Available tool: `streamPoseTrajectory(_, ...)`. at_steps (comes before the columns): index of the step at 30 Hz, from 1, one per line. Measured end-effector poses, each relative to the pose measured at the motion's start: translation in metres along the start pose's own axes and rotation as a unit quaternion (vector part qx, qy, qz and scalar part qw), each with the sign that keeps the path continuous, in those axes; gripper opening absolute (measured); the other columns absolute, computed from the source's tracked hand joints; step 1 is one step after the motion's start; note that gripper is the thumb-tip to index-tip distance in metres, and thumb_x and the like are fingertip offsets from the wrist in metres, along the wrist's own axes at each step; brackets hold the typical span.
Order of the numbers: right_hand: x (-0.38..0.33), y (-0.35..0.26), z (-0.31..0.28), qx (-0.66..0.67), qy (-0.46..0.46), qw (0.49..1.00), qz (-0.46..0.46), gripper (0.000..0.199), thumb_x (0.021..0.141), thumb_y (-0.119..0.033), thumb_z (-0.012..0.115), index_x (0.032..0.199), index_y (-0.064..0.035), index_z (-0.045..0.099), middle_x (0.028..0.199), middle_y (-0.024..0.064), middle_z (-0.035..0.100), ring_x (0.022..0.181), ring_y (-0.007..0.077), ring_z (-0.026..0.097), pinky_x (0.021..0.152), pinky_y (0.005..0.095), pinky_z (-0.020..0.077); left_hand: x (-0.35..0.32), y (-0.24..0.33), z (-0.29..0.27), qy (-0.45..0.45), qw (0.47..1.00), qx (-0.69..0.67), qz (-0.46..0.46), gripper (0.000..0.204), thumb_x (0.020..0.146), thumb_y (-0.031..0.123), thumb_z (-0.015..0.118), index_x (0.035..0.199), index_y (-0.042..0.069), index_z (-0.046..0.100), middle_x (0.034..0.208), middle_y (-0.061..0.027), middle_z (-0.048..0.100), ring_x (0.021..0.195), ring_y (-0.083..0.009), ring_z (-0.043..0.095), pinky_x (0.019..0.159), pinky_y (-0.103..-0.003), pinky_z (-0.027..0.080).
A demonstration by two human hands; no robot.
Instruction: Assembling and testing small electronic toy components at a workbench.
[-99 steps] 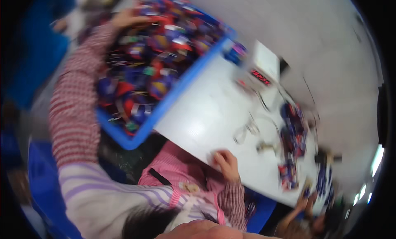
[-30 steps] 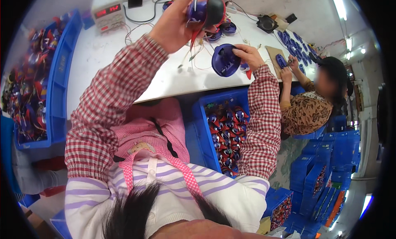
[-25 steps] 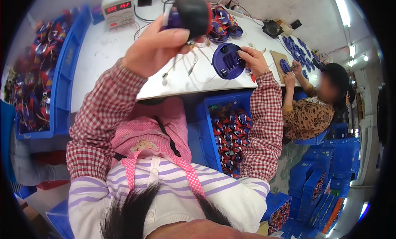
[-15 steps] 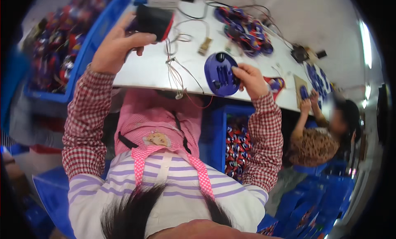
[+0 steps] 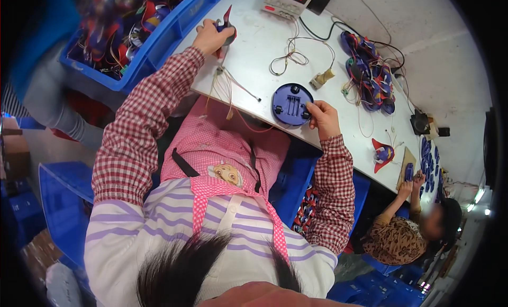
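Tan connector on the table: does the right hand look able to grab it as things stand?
Probably not freely: the right hand grips the purple round base, though only white table shows between that hand and the tan connector.

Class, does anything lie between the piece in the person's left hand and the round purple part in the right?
Partly: thin wires lie on the white table between the red and dark piece in the left hand and the round purple part, some hanging over the front edge. Nothing visible separates the right hand from its part.
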State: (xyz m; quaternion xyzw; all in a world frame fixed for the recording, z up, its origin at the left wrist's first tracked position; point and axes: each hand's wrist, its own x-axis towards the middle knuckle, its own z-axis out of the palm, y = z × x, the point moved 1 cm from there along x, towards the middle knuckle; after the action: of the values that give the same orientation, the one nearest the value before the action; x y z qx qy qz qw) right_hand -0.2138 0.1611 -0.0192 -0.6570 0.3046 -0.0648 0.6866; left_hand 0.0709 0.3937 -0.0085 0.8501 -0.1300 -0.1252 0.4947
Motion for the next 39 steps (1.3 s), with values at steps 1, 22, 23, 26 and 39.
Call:
streamPoseTrajectory(1, 0.003, 0.001, 0.001, 0.001, -0.001, 1.0, 0.003, 0.02, 0.085, -0.014, 0.064, 0.095, 0.0028, 0.06, 0.073, 0.0046, 0.058, 0.044, 0.0068, 0.045, 0.038, 0.0173, 0.0381, 0.009, 0.0, 0.002, -0.001, 1.0, 0.002, -0.002, 0.077, 0.08, 0.038, 0.064, 0.126, -0.011, 0.028, 0.113, -0.0222, 0.04, 0.062, -0.0217, 0.059, 0.047, -0.028, 0.053)
streamPoseTrajectory(22, 0.039, -0.007, -0.026, -0.197, 0.169, 0.961, -0.098, 0.057, 0.08, -0.036, 0.071, 0.115, 0.0023, 0.051, 0.088, 0.01, 0.055, 0.058, 0.0118, 0.049, 0.048, 0.0201, 0.0401, 0.015, 0.006, 0.025, 0.007, 0.988, -0.094, -0.121, 0.064, 0.088, 0.046, 0.052, 0.115, -0.01, 0.037, 0.078, -0.0142, 0.055, 0.046, -0.0148, 0.055, 0.044, -0.025, 0.051)
streamPoseTrajectory(23, 0.045, -0.007, -0.026, -0.197, 0.174, 0.96, -0.096, 0.057, 0.08, -0.036, 0.071, 0.115, 0.0023, 0.051, 0.088, 0.01, 0.055, 0.058, 0.0118, 0.049, 0.048, 0.0201, 0.0401, 0.011, 0.004, 0.026, 0.008, 0.987, -0.111, -0.119, 0.061, 0.089, 0.046, 0.051, 0.113, -0.008, 0.038, 0.079, -0.0126, 0.054, 0.046, -0.0139, 0.054, 0.043, -0.023, 0.049)
streamPoseTrajectory(26, 0.064, -0.016, -0.018, -0.258, 0.179, 0.91, -0.27, 0.066, 0.074, -0.033, 0.076, 0.121, 0.0037, 0.047, 0.106, 0.0187, 0.05, 0.082, 0.0209, 0.053, 0.063, 0.0259, 0.0457, -0.002, 0.0, 0.027, 0.006, 0.98, -0.163, -0.114, 0.051, 0.092, 0.041, 0.047, 0.111, -0.005, 0.04, 0.082, -0.0104, 0.052, 0.05, -0.0131, 0.054, 0.045, -0.021, 0.048)
streamPoseTrajectory(39, 0.04, -0.067, 0.015, -0.16, 0.076, 0.968, -0.178, 0.028, 0.078, -0.017, 0.072, 0.095, 0.0012, 0.061, 0.084, 0.0066, 0.056, 0.062, 0.0123, 0.053, 0.055, 0.0223, 0.0456, -0.073, 0.033, 0.093, -0.135, 0.952, 0.113, 0.251, 0.028, 0.086, 0.024, 0.058, 0.1, 0.0, 0.053, 0.084, -0.0135, 0.062, 0.072, -0.0259, 0.061, 0.069, -0.033, 0.051)
